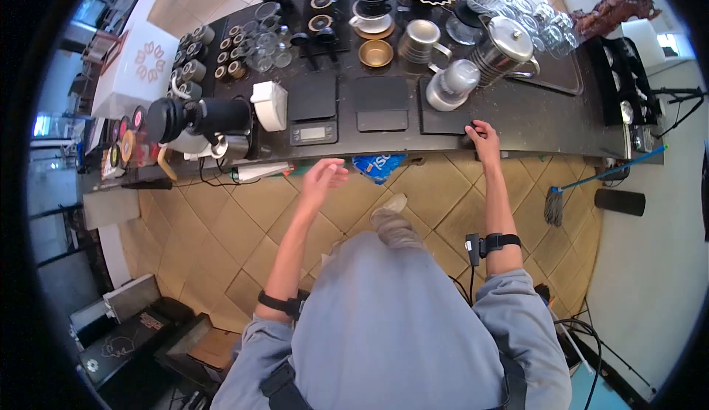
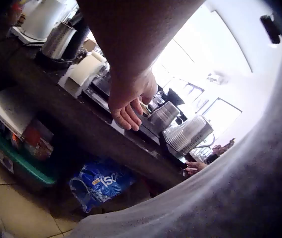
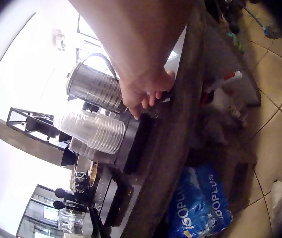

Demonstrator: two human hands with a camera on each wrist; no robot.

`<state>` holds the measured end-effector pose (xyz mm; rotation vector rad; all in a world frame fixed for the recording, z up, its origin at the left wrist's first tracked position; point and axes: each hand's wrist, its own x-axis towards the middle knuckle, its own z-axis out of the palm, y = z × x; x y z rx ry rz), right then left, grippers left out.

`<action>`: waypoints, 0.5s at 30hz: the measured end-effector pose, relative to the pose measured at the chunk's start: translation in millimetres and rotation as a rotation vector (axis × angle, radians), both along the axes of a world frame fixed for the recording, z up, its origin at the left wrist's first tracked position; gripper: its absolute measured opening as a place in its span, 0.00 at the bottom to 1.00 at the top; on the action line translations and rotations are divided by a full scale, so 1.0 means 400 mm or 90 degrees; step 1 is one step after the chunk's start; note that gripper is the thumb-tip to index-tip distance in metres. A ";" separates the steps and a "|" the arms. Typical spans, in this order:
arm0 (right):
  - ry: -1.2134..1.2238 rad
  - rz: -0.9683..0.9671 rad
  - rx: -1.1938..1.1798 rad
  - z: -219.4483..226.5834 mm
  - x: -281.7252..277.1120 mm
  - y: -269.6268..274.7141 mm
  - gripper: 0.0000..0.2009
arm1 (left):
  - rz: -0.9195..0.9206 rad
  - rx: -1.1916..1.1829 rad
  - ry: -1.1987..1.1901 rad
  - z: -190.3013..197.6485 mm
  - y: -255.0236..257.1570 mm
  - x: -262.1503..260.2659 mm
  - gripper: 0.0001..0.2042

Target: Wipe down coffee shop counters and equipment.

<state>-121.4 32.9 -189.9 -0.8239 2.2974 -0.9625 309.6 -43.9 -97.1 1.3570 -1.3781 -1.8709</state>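
My left hand (image 1: pixel 323 179) hangs in the air in front of the counter edge, fingers loosely extended and holding nothing. In the left wrist view that hand (image 2: pixel 131 101) overlaps the counter front. My right hand (image 1: pixel 484 142) is at the front right corner of a flat black platform (image 1: pixel 441 123), fingers bent. A small dark patch shows at its fingertips; I cannot tell whether they grip something. On the platform stands a stack of clear plastic cups (image 1: pixel 452 85), also beside the hand as ribbed cups (image 3: pixel 94 131) in the right wrist view.
A digital scale (image 1: pixel 313 131), a black flat pad (image 1: pixel 382 104), a white container (image 1: pixel 269 106) and a grinder (image 1: pixel 199 118) line the counter (image 1: pixel 561 133). Behind are a steel pitcher (image 1: pixel 509 41), a gold bowl (image 1: pixel 375 53) and several glasses. A blue bag (image 1: pixel 378 166) lies below.
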 end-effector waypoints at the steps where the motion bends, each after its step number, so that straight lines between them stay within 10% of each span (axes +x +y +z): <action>1: -0.003 -0.002 -0.008 -0.004 -0.003 0.000 0.25 | 0.026 0.002 0.001 0.001 0.011 0.032 0.14; 9: 0.101 -0.118 -0.152 0.017 0.174 0.066 0.16 | 0.146 -0.015 0.024 -0.043 0.109 0.358 0.14; 15: -0.075 0.421 0.030 -0.050 0.524 0.132 0.20 | 0.252 -0.056 0.021 -0.150 0.245 0.708 0.14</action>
